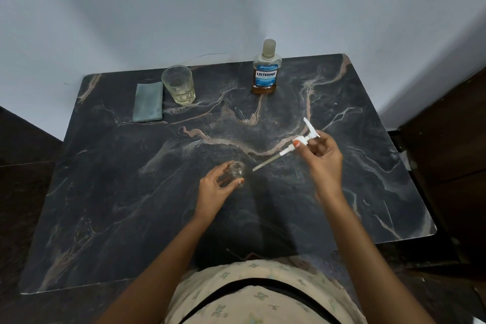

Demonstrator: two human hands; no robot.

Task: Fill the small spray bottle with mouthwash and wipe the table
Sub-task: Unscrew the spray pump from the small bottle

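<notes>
A small clear spray bottle point(237, 170) stands upright and uncapped in the middle of the dark marble table point(131, 205). My left hand point(214, 189) grips its body. My right hand point(322, 160) holds the white spray pump head point(302, 141) above the table, just right of the bottle, its dip tube slanting down to the left. The mouthwash bottle point(266, 71), capped, with a blue label and amber liquid low inside, stands at the back centre. A folded grey-green cloth point(147, 102) lies at the back left.
A clear drinking glass point(179, 85) with a little pale liquid stands beside the cloth. A pale wall runs behind the table. Dark wooden furniture point(447, 152) borders the right side, dark floor the left.
</notes>
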